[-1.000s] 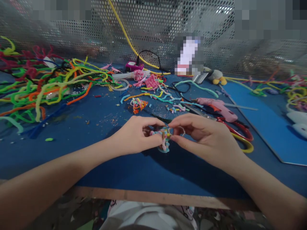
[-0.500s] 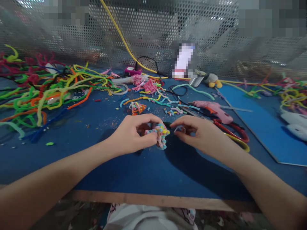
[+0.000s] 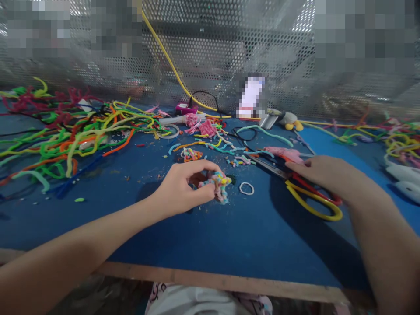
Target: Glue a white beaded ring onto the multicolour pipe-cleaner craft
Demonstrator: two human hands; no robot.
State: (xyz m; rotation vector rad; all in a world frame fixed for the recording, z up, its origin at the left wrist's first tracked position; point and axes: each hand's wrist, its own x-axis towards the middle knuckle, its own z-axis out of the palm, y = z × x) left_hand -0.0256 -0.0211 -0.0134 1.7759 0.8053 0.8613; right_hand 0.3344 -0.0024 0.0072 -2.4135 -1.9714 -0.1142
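Observation:
My left hand (image 3: 188, 183) is closed around a small bundle of twisted pipe cleaners (image 3: 220, 186) in pink, light blue and yellow, held just above the table. To the right of the bundle, a small whitish beaded ring (image 3: 246, 188) lies flat on the blue surface. My right hand (image 3: 323, 173) is over the handle of a pink glue gun (image 3: 284, 153), its fingers closed about it and partly hidden. Scissors (image 3: 313, 206) with red and yellow handles lie under and beside that hand, blades pointing to the upper left.
A tangle of colourful pipe cleaners (image 3: 95, 131) spreads over the left side. Cut pieces and a small orange-and-white bundle (image 3: 191, 154) lie beyond my left hand. A phone (image 3: 251, 97) leans at the mesh wall. A blue board (image 3: 341, 151) and a white object (image 3: 407, 175) are at right.
My right hand has let go of the small ring, which now lies on the table, and has moved right to the glue gun. My left hand keeps the bundle; the view has shifted slightly.

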